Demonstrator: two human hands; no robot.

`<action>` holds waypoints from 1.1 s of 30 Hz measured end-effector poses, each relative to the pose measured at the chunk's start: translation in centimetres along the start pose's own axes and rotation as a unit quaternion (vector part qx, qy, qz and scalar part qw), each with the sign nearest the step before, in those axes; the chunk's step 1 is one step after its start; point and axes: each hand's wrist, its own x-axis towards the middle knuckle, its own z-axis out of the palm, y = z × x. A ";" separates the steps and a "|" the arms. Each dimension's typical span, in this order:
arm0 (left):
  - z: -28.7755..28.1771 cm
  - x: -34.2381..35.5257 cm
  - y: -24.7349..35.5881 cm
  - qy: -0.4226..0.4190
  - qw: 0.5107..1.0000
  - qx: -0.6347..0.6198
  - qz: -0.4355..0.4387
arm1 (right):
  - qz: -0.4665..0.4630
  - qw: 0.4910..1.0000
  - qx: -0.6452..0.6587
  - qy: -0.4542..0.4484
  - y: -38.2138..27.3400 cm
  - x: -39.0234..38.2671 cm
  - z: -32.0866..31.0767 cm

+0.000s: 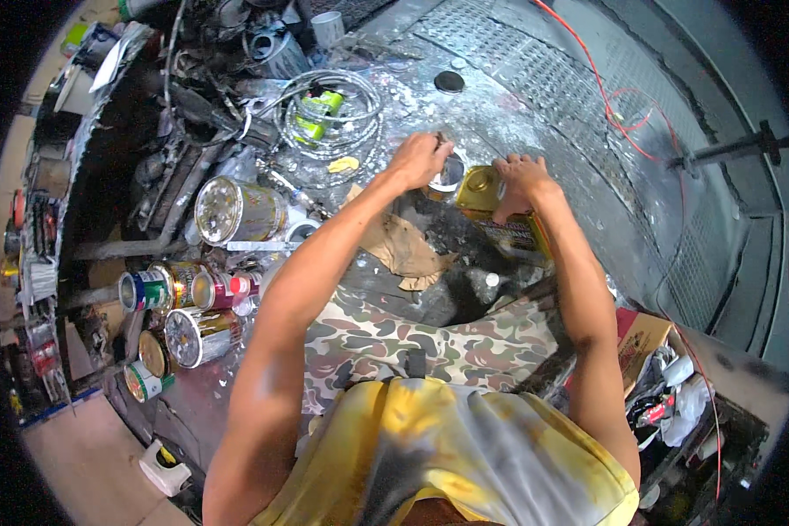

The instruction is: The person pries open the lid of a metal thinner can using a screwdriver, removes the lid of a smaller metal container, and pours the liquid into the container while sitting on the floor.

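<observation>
My left hand (417, 163) is closed at the far left rim of a small open paint can (448, 174) on the grimy work surface. Its fingertips are bunched together, and whatever they pinch is too small to name. Just to the right stands a yellow rectangular tin (479, 182) with a round cap on its top. My right hand (526, 182) grips this tin, the fingers over its top edge and the thumb down its front side. A dark round lid (449, 81) lies farther off.
Crumpled brown paper (401, 244) lies nearer me. At left are a large paint-smeared can (237, 210), several smaller cans and a coiled hose (337, 110) around a bright green object (318, 117). A thin red hose (590, 66) runs along the right. A cardboard box (644, 337) sits at lower right.
</observation>
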 end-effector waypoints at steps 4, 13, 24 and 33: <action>1.0 -0.8 -1.0 0.129 0.987 -0.049 0.076 | -0.007 1.000 0.007 0.001 -0.5 -0.1 -0.5; -5.6 -2.0 1.0 0.081 0.990 -0.062 0.095 | -0.021 0.999 -0.004 0.024 0.8 1.3 1.6; -12.7 -7.0 4.7 0.103 0.988 -0.087 0.073 | -0.018 0.998 -0.032 0.048 -0.2 1.4 1.4; -12.9 -7.0 4.7 0.114 0.983 -0.114 0.090 | -0.029 0.999 -0.015 0.030 0.3 1.8 1.4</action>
